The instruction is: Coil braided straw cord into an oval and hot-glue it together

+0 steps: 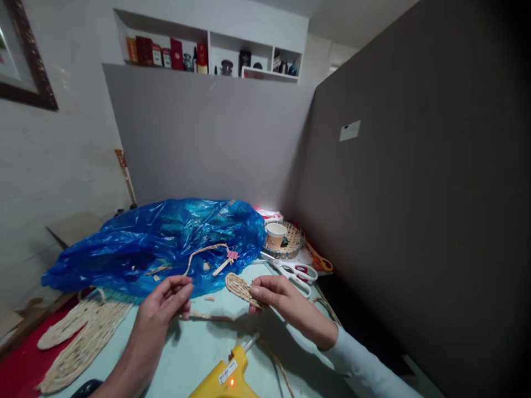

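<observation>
My left hand (166, 303) pinches a thin braided straw cord (207, 247). From these fingers the cord arcs up to a small pink clip (232, 255) at its far end, near the blue plastic. A further length of cord (211, 317) leaves the same hand toward the right, low over the table. My right hand (279, 298) grips a small oval of coiled straw braid (238, 286) between thumb and fingers; its rounded tip points up and left. Below and between both hands lies a yellow hot glue gun (222, 381), its orange light lit and its nozzle pointing away.
A crumpled blue plastic bag (178, 237) spreads across the back. White-handled scissors (295, 272), orange-handled scissors (320, 258) and a paper cup (276, 234) in a woven basket (293, 240) stand right. A larger woven straw piece (83, 337) lies left. Grey panels (215, 138) enclose the table.
</observation>
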`<action>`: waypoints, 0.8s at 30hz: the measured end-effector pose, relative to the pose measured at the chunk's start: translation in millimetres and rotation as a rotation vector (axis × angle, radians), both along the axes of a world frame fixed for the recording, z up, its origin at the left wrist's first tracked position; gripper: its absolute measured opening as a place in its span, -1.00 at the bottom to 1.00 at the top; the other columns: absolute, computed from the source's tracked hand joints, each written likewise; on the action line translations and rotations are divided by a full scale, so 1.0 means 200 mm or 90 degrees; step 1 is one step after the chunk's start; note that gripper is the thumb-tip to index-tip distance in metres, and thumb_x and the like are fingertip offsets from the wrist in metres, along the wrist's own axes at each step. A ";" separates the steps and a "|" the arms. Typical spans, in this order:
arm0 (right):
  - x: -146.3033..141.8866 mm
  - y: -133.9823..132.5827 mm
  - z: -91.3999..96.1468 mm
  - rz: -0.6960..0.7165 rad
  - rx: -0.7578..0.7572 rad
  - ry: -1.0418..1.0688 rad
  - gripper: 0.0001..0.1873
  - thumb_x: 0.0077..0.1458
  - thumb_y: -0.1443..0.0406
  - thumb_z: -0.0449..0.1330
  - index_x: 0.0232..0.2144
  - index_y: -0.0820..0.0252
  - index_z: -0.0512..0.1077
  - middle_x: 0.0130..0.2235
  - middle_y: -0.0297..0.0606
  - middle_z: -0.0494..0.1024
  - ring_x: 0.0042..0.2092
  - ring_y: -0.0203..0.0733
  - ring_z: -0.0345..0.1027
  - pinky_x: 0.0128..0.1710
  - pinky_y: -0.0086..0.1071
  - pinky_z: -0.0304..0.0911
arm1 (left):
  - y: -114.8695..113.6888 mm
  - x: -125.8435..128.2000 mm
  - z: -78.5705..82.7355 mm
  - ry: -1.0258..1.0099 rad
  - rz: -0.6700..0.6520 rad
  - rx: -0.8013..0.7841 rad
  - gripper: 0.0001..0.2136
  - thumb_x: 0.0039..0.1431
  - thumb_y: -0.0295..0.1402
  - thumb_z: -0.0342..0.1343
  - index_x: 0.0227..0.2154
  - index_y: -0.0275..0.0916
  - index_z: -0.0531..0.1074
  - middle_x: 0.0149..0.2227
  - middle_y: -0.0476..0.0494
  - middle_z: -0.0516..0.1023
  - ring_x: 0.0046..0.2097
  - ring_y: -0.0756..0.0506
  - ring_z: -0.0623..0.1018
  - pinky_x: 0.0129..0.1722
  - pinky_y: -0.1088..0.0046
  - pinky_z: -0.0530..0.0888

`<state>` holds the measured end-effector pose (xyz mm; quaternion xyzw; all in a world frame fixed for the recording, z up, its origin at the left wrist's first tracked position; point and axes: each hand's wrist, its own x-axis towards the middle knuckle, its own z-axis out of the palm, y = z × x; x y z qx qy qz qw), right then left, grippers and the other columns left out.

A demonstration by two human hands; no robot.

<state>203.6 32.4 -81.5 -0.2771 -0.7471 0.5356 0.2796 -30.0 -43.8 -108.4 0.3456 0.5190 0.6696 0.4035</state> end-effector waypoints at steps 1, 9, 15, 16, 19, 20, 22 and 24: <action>0.00 0.00 0.01 0.008 0.004 0.009 -0.62 0.33 0.09 0.11 -0.43 0.22 0.42 -0.44 -0.35 0.52 -0.39 -0.24 0.41 -0.27 -0.30 0.30 | 0.01 -0.03 -0.01 0.008 0.011 0.009 -0.67 -0.18 -0.13 0.47 -0.45 -0.23 0.53 -0.63 0.11 0.42 -0.59 0.07 0.36 -0.62 0.65 0.35; -0.01 -0.07 0.06 0.029 0.071 0.036 -0.69 0.31 0.10 0.17 -0.32 0.24 0.48 -0.38 -0.34 0.55 -0.34 -0.22 0.47 -0.24 -0.25 0.39 | -0.04 0.13 0.03 0.054 -0.095 0.040 -0.62 0.03 -0.01 0.30 -0.50 -0.30 0.55 -0.63 -0.01 0.46 -0.63 0.04 0.37 -0.67 0.57 0.30; 0.00 -0.15 0.08 0.021 0.167 -0.021 -0.79 0.25 0.21 0.17 -0.22 0.24 0.48 -0.32 -0.20 0.65 -0.28 -0.09 0.48 -0.25 -0.26 0.29 | -0.09 0.33 0.13 0.003 -0.163 0.035 -0.76 0.00 -0.20 0.37 -0.34 -0.23 0.55 -0.52 -0.01 0.52 -0.48 -0.01 0.44 -0.48 0.53 0.42; 0.00 -0.15 0.09 0.015 0.178 -0.033 -0.79 0.23 0.26 0.17 -0.12 0.25 0.46 -0.29 -0.18 0.66 -0.25 -0.06 0.48 -0.19 -0.22 0.27 | -0.09 0.34 0.13 -0.015 -0.165 0.018 -0.79 0.00 -0.23 0.38 -0.41 -0.25 0.53 -0.51 -0.02 0.51 -0.47 0.00 0.44 -0.46 0.54 0.42; 0.02 -0.15 0.10 0.000 0.177 -0.054 -0.56 0.16 0.33 0.21 0.10 0.27 0.32 -0.25 -0.16 0.67 -0.21 0.00 0.47 -0.12 -0.13 0.24 | -0.09 0.33 0.13 -0.070 -0.159 -0.054 -0.82 -0.03 -0.31 0.39 -0.39 -0.26 0.55 -0.48 -0.03 0.54 -0.44 0.01 0.46 -0.42 0.54 0.45; 0.03 -0.14 0.10 0.001 0.164 -0.051 -0.55 0.17 0.32 0.22 0.10 0.25 0.32 -0.22 -0.16 0.67 -0.19 -0.01 0.48 -0.13 -0.15 0.25 | -0.10 0.33 0.13 -0.086 -0.157 -0.076 -0.83 -0.02 -0.32 0.39 -0.39 -0.26 0.56 -0.47 -0.04 0.54 -0.44 0.00 0.47 -0.41 0.53 0.46; 0.03 -0.11 0.10 0.006 0.123 -0.030 -0.62 0.19 0.25 0.24 0.04 0.22 0.35 -0.15 -0.16 0.65 -0.12 -0.05 0.49 -0.12 -0.22 0.29 | -0.11 0.32 0.12 -0.118 -0.149 -0.108 -0.84 0.00 -0.32 0.37 -0.39 -0.26 0.56 -0.40 -0.08 0.56 -0.39 -0.02 0.49 -0.36 0.51 0.49; 0.03 -0.09 0.09 -0.022 0.095 0.014 -0.75 0.22 0.19 0.24 -0.11 0.19 0.42 -0.14 -0.22 0.61 -0.10 -0.13 0.48 -0.11 -0.30 0.31 | -0.13 0.31 0.13 -0.161 -0.135 -0.134 -0.85 -0.03 -0.34 0.39 -0.40 -0.26 0.58 -0.38 -0.09 0.57 -0.37 -0.03 0.49 -0.34 0.50 0.52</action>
